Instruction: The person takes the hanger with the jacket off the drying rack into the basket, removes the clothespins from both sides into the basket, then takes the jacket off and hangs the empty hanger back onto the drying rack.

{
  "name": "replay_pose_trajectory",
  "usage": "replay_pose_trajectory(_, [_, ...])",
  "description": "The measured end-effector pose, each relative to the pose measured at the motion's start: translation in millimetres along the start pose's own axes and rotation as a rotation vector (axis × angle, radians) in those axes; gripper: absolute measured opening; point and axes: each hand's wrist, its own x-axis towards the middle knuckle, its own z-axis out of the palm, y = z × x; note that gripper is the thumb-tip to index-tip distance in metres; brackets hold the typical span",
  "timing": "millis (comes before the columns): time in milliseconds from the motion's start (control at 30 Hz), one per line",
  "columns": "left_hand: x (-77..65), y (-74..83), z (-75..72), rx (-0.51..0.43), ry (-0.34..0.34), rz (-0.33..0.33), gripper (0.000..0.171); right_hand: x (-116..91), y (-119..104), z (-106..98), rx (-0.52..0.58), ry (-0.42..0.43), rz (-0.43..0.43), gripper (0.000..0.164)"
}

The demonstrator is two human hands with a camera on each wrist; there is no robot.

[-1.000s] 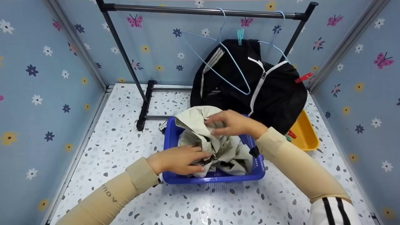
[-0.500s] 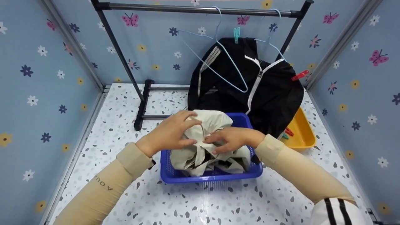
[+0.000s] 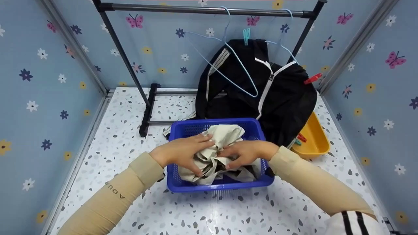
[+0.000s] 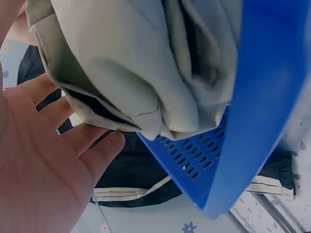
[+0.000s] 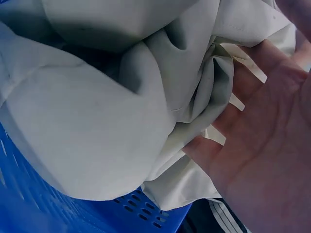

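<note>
A crumpled beige garment lies bunched in a blue plastic basket with slotted sides. On its left part rests my left hand, fingers spread. In the left wrist view the left hand's fingers lie straight against the cloth's edge. My right hand touches the middle and right of the garment, palm down. The right wrist view has the right hand's fingers extended along the cloth folds, gripping nothing. Which garment it is stays hidden in the folds.
Behind the basket, a black jacket with a white zip hangs on the dark rack. A bare blue hanger hangs beside it. The yellow tray at right holds clothespins. Patterned walls enclose both sides.
My left hand went up to the garment's far left edge, then came back nearer, pressing the cloth lower into the basket. My right hand moved slightly nearer. The basket's far rim now shows.
</note>
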Motion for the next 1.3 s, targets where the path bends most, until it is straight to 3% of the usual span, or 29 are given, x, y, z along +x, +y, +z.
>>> replay_pose_trajectory(133, [2.2,1.2,3.1,0.013,-0.023,0.01,0.117,-7,4,-8,0.039,0.122,-0.046,0.043])
replay_pose_trajectory(267, [6.0,3.8,7.4,0.035,-0.058,0.016,0.115,-16,7,-22,0.036,0.34,-0.048,0.032])
replay_pose_trajectory(333, [7.8,4.5,8.8,0.047,-0.076,0.011,0.115,-18,8,-26,0.007,0.434,-0.038,0.033])
replay_pose_trajectory(400, [9.0,4.2,10.1,0.055,-0.087,0.007,0.116,-19,8,-27,-0.016,0.468,-0.02,0.04])
replay_pose_trajectory(667, [13.0,-2.3,12.3,0.043,-0.132,-0.054,0.119,-16,10,-18,-0.038,0.223,0.098,0.066])
replay_pose_trajectory(933, [20.6,-10.1,19.2,0.022,-0.195,-0.116,0.122,-8,24,-6,0.026,0.109,0.164,0.075])
replay_pose_trajectory(1300, [31.2,-14.8,18.3,0.01,-0.252,-0.143,0.115,2,23,-9,-0.002,-0.024,0.285,0.084])
